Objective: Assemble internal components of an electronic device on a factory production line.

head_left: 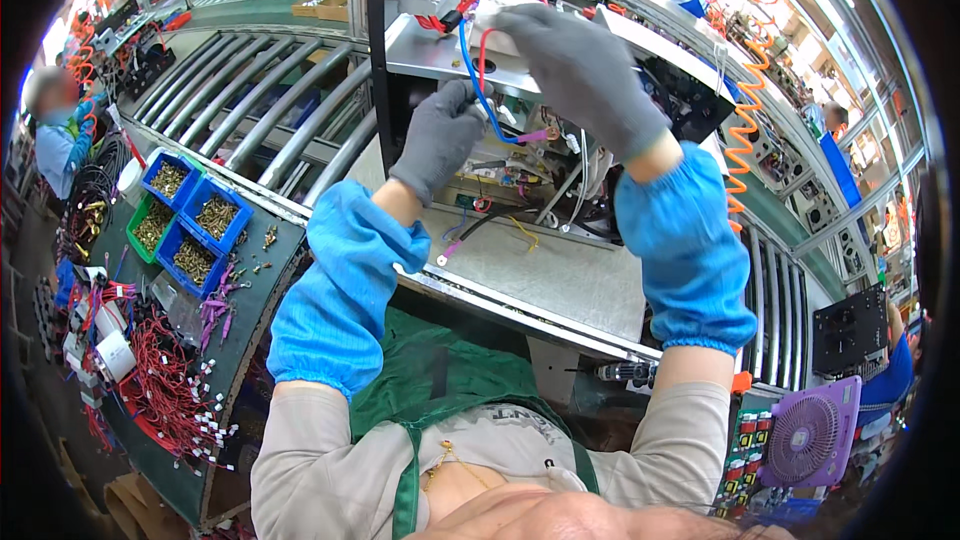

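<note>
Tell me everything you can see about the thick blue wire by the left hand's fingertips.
The blue wire is a single smooth strand, bright blue, with a coating that looks like plastic. It hangs in a loose curve in front of the open metal case, beside a red wire, then bends right to a pinkish-purple sleeve at its lower end. It passes the fingertips of the gloved left hand; whether they grip it is unclear. Where its upper end leads is hard to tell.

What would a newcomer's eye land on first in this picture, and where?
Probably the bright blue fabric sleeve covers flanking the centre, below the grey-gloved left hand and grey-gloved right hand. Next, the tangled heap of thin red wires at lower left and the square purple plastic fan at lower right.
</note>
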A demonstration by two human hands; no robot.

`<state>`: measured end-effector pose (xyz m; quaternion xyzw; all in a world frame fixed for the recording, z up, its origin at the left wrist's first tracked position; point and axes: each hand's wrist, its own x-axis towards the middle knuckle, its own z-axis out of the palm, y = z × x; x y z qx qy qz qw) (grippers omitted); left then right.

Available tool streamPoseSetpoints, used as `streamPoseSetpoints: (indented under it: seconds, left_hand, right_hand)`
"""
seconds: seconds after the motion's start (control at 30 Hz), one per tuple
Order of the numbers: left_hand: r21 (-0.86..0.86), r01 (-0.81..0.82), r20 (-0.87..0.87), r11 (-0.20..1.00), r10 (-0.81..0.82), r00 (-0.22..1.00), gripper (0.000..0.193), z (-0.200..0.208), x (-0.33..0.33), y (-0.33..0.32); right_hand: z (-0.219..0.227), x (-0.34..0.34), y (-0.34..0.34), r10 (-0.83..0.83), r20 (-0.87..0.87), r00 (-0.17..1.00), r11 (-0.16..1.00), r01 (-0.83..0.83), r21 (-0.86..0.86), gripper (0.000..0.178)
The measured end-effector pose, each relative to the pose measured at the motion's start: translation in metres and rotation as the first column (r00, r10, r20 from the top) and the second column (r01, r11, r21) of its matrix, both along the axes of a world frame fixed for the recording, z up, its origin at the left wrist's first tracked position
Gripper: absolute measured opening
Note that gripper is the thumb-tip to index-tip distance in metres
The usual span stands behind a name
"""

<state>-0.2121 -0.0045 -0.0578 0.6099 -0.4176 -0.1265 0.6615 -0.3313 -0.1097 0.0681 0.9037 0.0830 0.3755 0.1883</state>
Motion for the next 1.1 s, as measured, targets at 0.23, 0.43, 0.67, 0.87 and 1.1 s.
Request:
streamPoseSetpoints:
  seconds: [0.23, 0.43, 0.67, 0.87, 1.1]
  left_hand:
    - [-0.107, -0.063, 0.073, 0.992, 0.071, 0.995, 0.023, 0.003, 0.009, 0.011]
    - [0.096, -0.199, 0.218, 0.975, 0.174, 0.960, 0.028, -0.018, 0.008, -0.002]
    - [-0.409, 0.017, -0.607, 0.912, -0.286, 0.741, 0.014, -0.012, -0.004, -0.031]
    - [0.056, -0.025, -0.025, 0.998, 0.026, 0.999, 0.014, -0.049, 0.028, -0.026]
    - [-0.045, -0.319, 0.466, 0.947, 0.302, 0.832, 0.024, -0.058, 0.010, -0.001]
  right_hand:
    - [0.024, 0.034, -0.021, -0.147, -0.260, 0.954, 0.989, 0.140, -0.043, 0.008]
    - [0.024, 0.047, -0.025, -0.199, -0.137, 0.970, 0.973, 0.179, -0.144, 0.006]
    - [0.013, 0.056, -0.018, -0.331, -0.370, 0.868, 0.937, 0.256, -0.236, 0.010]
    - [-0.002, 0.031, 0.010, -0.028, -0.534, 0.845, 0.782, 0.351, 0.515, 0.036]
    - [-0.021, 0.032, 0.013, 0.172, -0.431, 0.886, 0.568, 0.268, 0.778, 0.025]
